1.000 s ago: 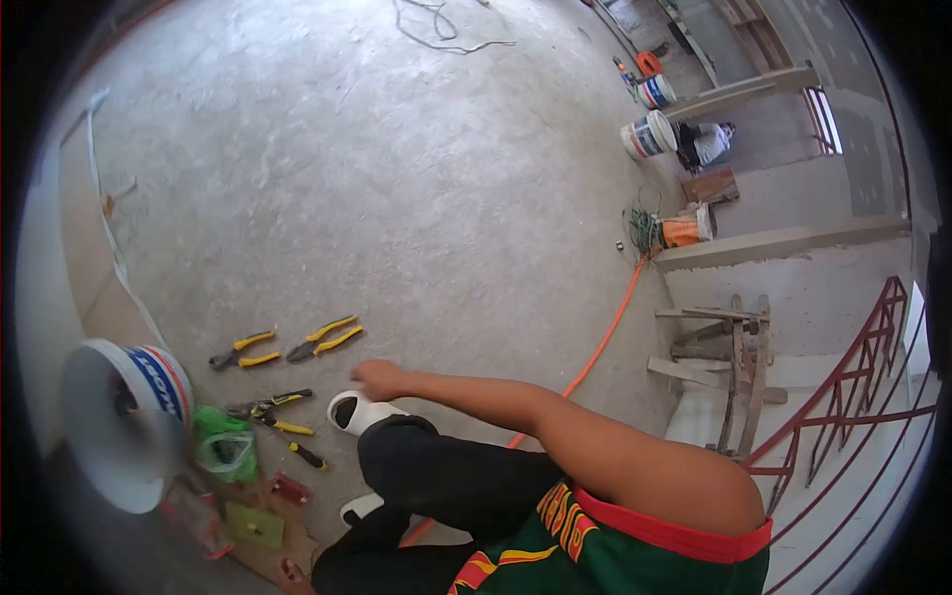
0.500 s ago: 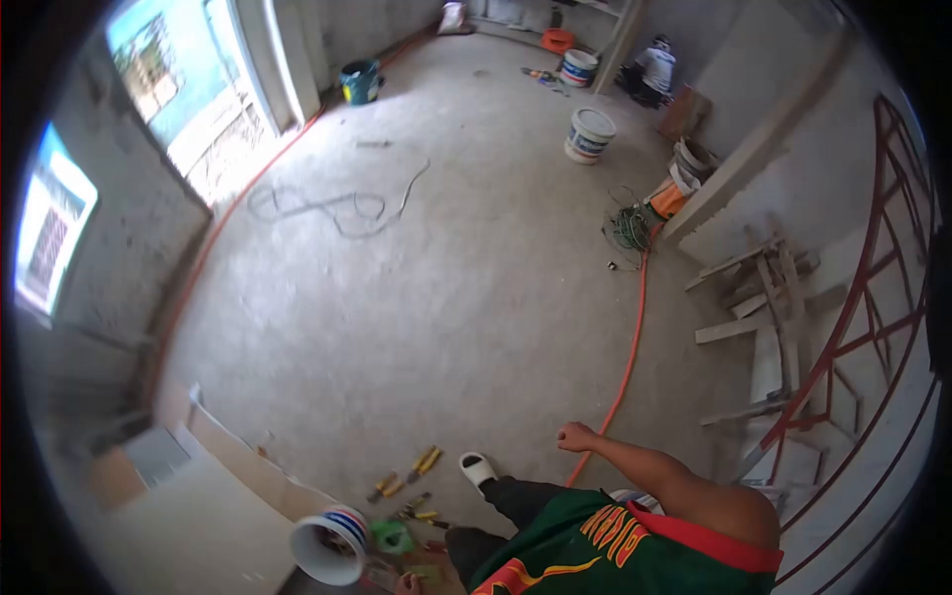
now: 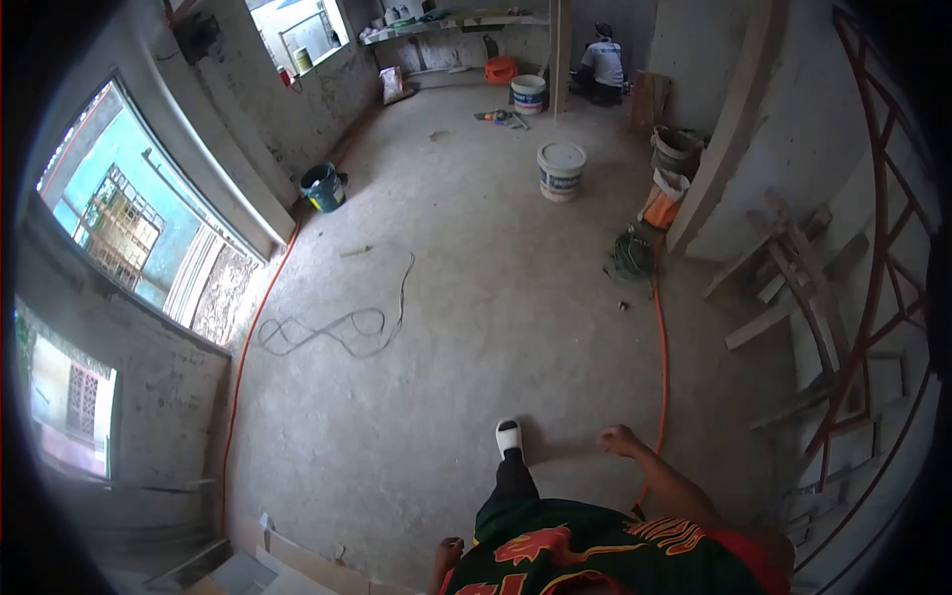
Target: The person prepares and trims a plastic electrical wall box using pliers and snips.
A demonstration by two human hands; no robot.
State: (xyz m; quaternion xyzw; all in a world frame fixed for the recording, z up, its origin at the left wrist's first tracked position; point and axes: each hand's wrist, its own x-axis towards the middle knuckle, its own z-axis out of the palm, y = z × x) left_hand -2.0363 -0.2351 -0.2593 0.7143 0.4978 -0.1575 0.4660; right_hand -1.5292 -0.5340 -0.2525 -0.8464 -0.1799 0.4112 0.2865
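Observation:
My right hand [image 3: 620, 440] hangs over the concrete floor at the lower right, just left of the orange hose [image 3: 662, 367]. Its fingers are curled in, and nothing shows in them. Low in the view, my left hand [image 3: 449, 551] is beside the green and red jersey [image 3: 595, 545]; its fingers look curled, with a small pale spot at them that I cannot make out. One foot in a white slipper [image 3: 509, 438] is on the floor between the hands.
A grey cable [image 3: 367, 332] lies looped ahead. A lidded white bucket [image 3: 561, 171], a dark bucket [image 3: 323, 187] and a green wire coil [image 3: 632, 255] stand farther off. Wood scraps [image 3: 783, 278] and a red metal frame [image 3: 873, 248] are at right. A person [image 3: 601, 65] crouches at the back.
The view has tilted up and moved forward; the tools and the open white bucket near my feet have left it. My left hand has risen beside the jersey.

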